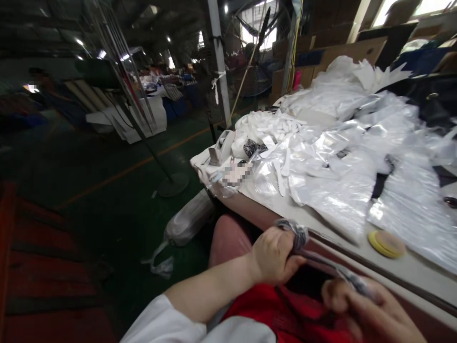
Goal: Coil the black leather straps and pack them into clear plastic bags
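My left hand (273,255) is closed in a fist round one end of a grey patterned piece of fabric (298,233), just below the table's front edge. My right hand (360,305) is blurred at the bottom right; its fingers curl round the other end of the same stretched fabric. Both hands hover over my lap, above something red (282,309) and a dark opening. My left forearm runs in from a white sleeve (160,324).
A white table (410,271) carries a heap of clear plastic bags (342,190), white strips (282,126) and a yellow tape roll (387,243). A wrapped bundle (187,221) lies on the green floor. A fan stand (171,183), cartons and distant workers fill the background.
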Motion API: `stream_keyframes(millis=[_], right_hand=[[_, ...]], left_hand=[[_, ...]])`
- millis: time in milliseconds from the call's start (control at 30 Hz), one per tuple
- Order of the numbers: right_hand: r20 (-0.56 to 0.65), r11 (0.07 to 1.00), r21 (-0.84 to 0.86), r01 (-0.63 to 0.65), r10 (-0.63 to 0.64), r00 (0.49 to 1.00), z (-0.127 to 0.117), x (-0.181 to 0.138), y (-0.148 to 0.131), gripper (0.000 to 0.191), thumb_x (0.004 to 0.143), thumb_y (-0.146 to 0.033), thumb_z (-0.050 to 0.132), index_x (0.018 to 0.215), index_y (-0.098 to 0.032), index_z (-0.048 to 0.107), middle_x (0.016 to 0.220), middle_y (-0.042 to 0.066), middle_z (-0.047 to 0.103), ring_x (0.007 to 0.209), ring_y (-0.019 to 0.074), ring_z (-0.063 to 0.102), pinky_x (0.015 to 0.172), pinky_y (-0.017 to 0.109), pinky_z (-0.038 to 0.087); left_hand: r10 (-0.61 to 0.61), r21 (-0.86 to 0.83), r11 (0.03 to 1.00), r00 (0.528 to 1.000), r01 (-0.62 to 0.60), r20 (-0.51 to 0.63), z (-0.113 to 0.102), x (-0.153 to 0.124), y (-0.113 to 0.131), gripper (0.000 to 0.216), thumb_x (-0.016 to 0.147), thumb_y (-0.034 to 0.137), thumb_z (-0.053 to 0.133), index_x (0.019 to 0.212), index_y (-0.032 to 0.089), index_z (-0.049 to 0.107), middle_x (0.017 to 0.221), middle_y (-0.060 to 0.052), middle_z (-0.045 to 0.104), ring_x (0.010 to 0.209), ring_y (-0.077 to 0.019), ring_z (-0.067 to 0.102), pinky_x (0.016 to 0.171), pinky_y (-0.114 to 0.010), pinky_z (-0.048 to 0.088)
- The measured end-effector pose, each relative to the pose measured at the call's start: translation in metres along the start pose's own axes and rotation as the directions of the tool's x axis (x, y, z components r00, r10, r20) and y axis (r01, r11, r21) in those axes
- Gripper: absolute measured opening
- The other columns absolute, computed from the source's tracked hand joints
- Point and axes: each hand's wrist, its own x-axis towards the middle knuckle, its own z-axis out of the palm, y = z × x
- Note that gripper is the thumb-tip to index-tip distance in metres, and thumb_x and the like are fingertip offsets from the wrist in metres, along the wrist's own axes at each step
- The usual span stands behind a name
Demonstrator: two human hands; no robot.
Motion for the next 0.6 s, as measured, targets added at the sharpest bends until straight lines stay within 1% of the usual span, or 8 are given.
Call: stream_keyframes(millis=[67,133,167,267,333,433,500,600], right_hand=[[-0.171,0.999,-0.038,-0.04,0.033,0.985,-0.025,0.008,-0.008,0.049,0.083,-0.063,0.06,0.072,-0.016,0.069,0.051,0.003,0.057,0.046,0.0153,0.05,0.046,0.027,0.043],[-0.283,0.977,-0.208,-0.048,-0.013,0.959,-0.04,0.021,-0.008,0.045,0.08,-0.061,0.065,0.08,-0.016,0.071,0.061,0.005,0.064,0.054,0.0177,0.056,0.051,0.028,0.047],[-0.304,0.955,-0.294,-0.035,-0.059,0.951,-0.043,0.027,-0.006,0.044,0.079,-0.059,0.067,0.086,-0.016,0.072,0.072,0.006,0.069,0.062,0.0197,0.06,0.057,0.029,0.05],[-0.215,0.925,-0.38,0.022,-0.112,0.97,-0.038,0.036,0.005,0.041,0.082,-0.057,0.065,0.093,-0.018,0.071,0.09,0.008,0.072,0.079,0.023,0.064,0.072,0.032,0.053],[-0.095,0.954,-0.3,0.03,-0.062,0.994,-0.028,0.034,0.013,0.043,0.088,-0.058,0.056,0.083,-0.017,0.07,0.081,0.007,0.07,0.072,0.0207,0.062,0.068,0.031,0.051],[-0.005,0.991,-0.134,0.018,-0.019,1.0,-0.019,0.029,0.023,0.055,0.093,-0.063,0.04,0.084,-0.017,0.068,0.065,0.004,0.065,0.058,0.0179,0.056,0.057,0.03,0.048],[-0.04,0.984,-0.17,0.048,-0.056,0.998,-0.02,0.029,0.028,0.048,0.087,-0.062,0.054,0.099,-0.018,0.068,0.076,0.006,0.07,0.067,0.0208,0.062,0.064,0.031,0.051],[-0.138,0.919,-0.388,0.071,-0.134,0.981,-0.028,0.032,0.035,0.049,0.074,-0.048,0.076,0.113,-0.019,0.065,0.101,0.008,0.072,0.092,0.0263,0.066,0.085,0.034,0.052]], left_hand=[[0.016,0.0,1.0,0.982,-0.016,0.186,0.004,-0.008,0.005,0.055,0.092,0.06,0.034,0.087,0.012,0.06,0.075,-0.013,0.064,0.068,-0.0237,0.059,0.067,-0.037,0.048],[-0.122,-0.159,0.97,0.933,0.185,0.338,0.002,-0.011,0.011,0.052,0.093,0.06,0.035,0.079,0.015,0.057,0.069,-0.007,0.061,0.061,-0.0174,0.055,0.06,-0.03,0.044],[-0.197,-0.282,0.897,0.88,0.339,0.432,-0.001,-0.01,0.015,0.053,0.093,0.062,0.035,0.076,0.016,0.056,0.065,-0.004,0.059,0.056,-0.0144,0.053,0.055,-0.027,0.042],[-0.2,-0.568,0.405,0.675,0.717,0.71,-0.007,-0.005,0.021,0.059,0.085,0.073,0.041,0.072,0.017,0.054,0.049,0.003,0.047,0.041,-0.0094,0.042,0.045,-0.024,0.033],[-0.158,-0.604,0.106,0.613,0.79,0.774,-0.01,-0.001,0.022,0.061,0.08,0.075,0.049,0.072,0.015,0.057,0.041,0.006,0.041,0.035,-0.0085,0.037,0.042,-0.024,0.032],[-0.199,-0.619,-0.107,0.594,0.778,0.78,-0.013,0.004,0.017,0.059,0.081,0.07,0.055,0.075,0.012,0.063,0.038,0.008,0.04,0.032,-0.0063,0.033,0.047,-0.023,0.038],[-0.251,-0.646,-0.174,0.601,0.743,0.759,-0.018,0.006,0.011,0.056,0.085,0.065,0.055,0.076,0.01,0.065,0.038,0.009,0.039,0.032,-0.0048,0.031,0.053,-0.023,0.043],[-0.358,-0.72,-0.195,0.635,0.666,0.685,-0.03,0.01,0.0,0.052,0.091,0.057,0.053,0.079,0.009,0.068,0.04,0.009,0.039,0.033,-0.004,0.033,0.059,-0.021,0.046]])
